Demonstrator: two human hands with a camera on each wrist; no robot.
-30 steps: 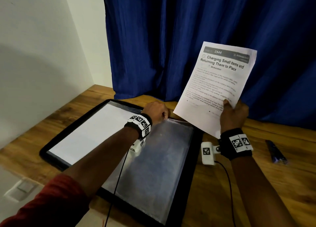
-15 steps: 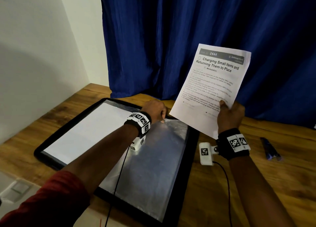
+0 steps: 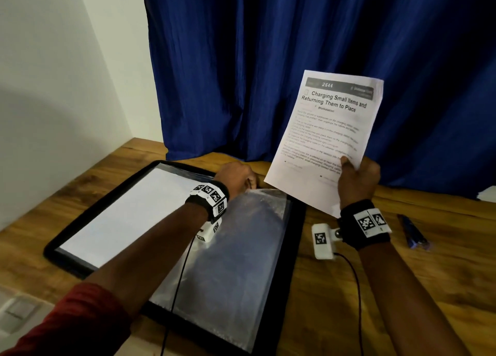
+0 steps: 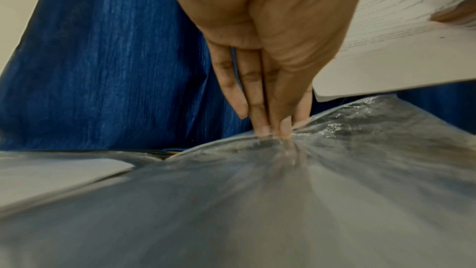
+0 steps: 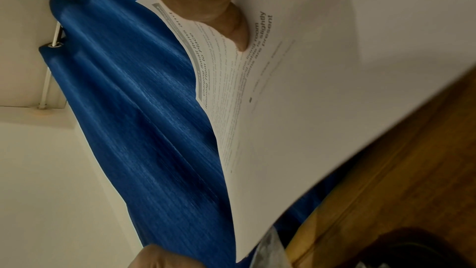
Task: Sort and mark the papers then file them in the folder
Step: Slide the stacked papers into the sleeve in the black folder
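Observation:
A black folder [image 3: 294, 248] lies open on the wooden table. Its left sleeve holds a white sheet [image 3: 134, 216]. Its right side shows a clear plastic sleeve [image 3: 228, 275]. My left hand [image 3: 241, 178] is at the far edge of that sleeve. In the left wrist view its fingertips [image 4: 260, 127] pinch the plastic sleeve [image 4: 257, 201], which puckers around them. My right hand [image 3: 351, 173] holds printed papers [image 3: 332, 130] upright above the folder's far right corner, with the thumb [image 5: 231, 27] pressed on the front page [image 5: 322, 109].
A blue pen [image 3: 412, 231] lies on the table to the right of my right wrist. A blue curtain [image 3: 268, 60] hangs close behind the table, and a white wall [image 3: 53, 87] stands on the left. Cables run from both wrist cameras.

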